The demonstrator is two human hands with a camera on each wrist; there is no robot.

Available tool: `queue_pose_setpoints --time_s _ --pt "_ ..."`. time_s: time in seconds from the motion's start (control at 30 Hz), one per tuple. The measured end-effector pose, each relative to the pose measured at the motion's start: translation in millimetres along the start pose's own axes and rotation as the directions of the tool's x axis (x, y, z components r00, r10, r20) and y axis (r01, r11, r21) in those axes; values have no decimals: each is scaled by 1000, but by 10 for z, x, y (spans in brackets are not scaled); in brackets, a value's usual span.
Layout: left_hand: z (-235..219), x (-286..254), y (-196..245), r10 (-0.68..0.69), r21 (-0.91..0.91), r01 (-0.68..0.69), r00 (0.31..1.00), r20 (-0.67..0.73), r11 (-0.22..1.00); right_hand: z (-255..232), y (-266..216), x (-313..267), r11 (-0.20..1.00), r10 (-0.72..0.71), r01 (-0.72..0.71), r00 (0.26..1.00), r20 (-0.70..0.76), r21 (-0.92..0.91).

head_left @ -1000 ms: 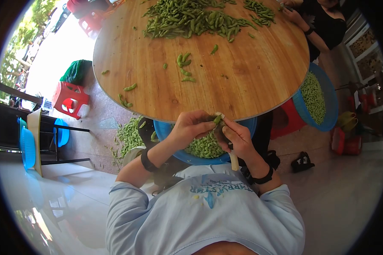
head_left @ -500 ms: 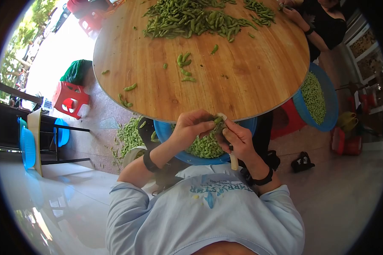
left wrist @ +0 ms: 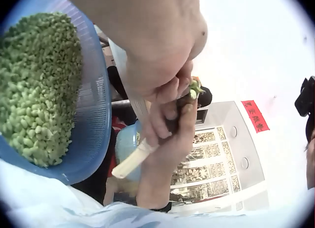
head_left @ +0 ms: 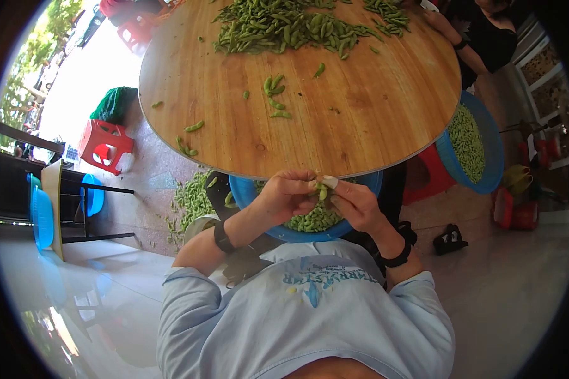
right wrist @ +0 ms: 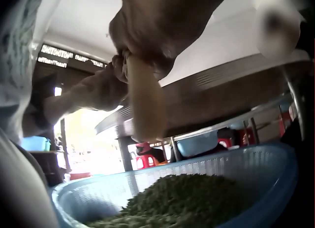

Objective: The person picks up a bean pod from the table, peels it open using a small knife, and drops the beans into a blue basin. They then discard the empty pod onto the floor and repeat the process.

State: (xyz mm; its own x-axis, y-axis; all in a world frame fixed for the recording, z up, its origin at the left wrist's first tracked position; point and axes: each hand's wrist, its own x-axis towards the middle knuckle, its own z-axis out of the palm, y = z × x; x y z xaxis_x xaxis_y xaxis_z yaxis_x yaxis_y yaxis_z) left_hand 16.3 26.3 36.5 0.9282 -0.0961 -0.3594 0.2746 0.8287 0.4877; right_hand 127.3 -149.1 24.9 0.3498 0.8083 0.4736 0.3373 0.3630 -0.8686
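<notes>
While the left hand (head_left: 281,197) pinches a small green bean pod (head_left: 323,192) at the round wooden table's (head_left: 234,142) near edge, the right hand (head_left: 360,207) grips a pale, smooth tool handle (right wrist: 146,105) beside it. Blue perforated plastic basket (head_left: 319,237) below, holding green beans. Light-blue shirt (head_left: 297,328): blue lettering, seemingly "TARRY", rest unclear. Red rectangular sign (left wrist: 255,115): characters too blurred.

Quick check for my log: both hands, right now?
Left hand: closed, pinching a green pod.
Right hand: closed, gripping a pale handle.
</notes>
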Motion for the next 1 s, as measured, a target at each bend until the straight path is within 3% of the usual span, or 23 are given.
queue_pose_setpoints --time_s 0.03,0.07,0.17,0.2,0.23,0.27,0.37,0.43,0.47,0.5,0.53,0.57,0.6,0.63,0.67,0.73,0.77,0.83,1.0 --pt "18 15 -6 54 66 -52 998 -27 996 -19 -36 -37 891 298 -315 949 100 326" --pt "33 24 -12 110 131 -102 993 -52 986 -11 -32 -39 891 299 -316 949 103 326" --pt "74 44 26 90 151 -77 992 -86 985 51 -34 -40 861 324 -319 944 56 397" --pt "80 47 18 92 151 -78 992 -88 985 81 -52 -40 820 411 -368 912 -4 439" --pt "88 51 2 153 343 -111 984 -97 933 112 -61 -36 773 497 -410 866 -60 485" --pt "96 58 -13 212 521 -134 973 -93 843 137 -58 -23 772 497 -410 866 -58 486" --pt "175 26 -46 303 564 -197 948 -100 802 215 -16 1 820 526 -451 836 -156 352" --pt "168 -29 -33 346 647 -215 935 -81 731 250 66 36 947 320 -309 900 -296 85" --pt "152 -78 -20 385 721 -225 921 -63 655 220 50 33 948 318 -307 901 -294 86" --pt "170 -178 17 387 723 -223 920 -66 653 162 15 12 949 297 -312 929 -220 -39" --pt "228 -322 97 573 924 -251 818 43 289 111 -3 -10 939 280 -302 949 -142 -166" --pt "271 -463 209 681 975 -189 698 220 -121 77 -7 -42 941 275 -297 951 -141 -165" --pt "248 -639 368 592 926 -36 759 270 -376 52 -17 -90 942 297 -305 952 -74 -142" --pt "214 -791 461 545 859 154 822 162 -489 45 -25 -123 941 319 -317 948 -8 -120" --pt "240 -877 564 515 775 318 857 12 -546 58 -40 -137 939 324 -322 946 -10 -117" --pt "249 -777 743 600 712 215 721 345 -668 96 -60 -84 950 296 -297 955 -25 -99" --pt "210 -671 834 605 707 221 715 350 -671 113 -57 -38 953 285 -285 958 -22 -99" --pt "24 -317 918 550 795 11 728 409 -606 131 -61 36 960 264 -262 964 15 -97" --pt "-286 407 978 540 758 18 713 448 -652 121 -24 51 965 261 -260 965 10 -44"
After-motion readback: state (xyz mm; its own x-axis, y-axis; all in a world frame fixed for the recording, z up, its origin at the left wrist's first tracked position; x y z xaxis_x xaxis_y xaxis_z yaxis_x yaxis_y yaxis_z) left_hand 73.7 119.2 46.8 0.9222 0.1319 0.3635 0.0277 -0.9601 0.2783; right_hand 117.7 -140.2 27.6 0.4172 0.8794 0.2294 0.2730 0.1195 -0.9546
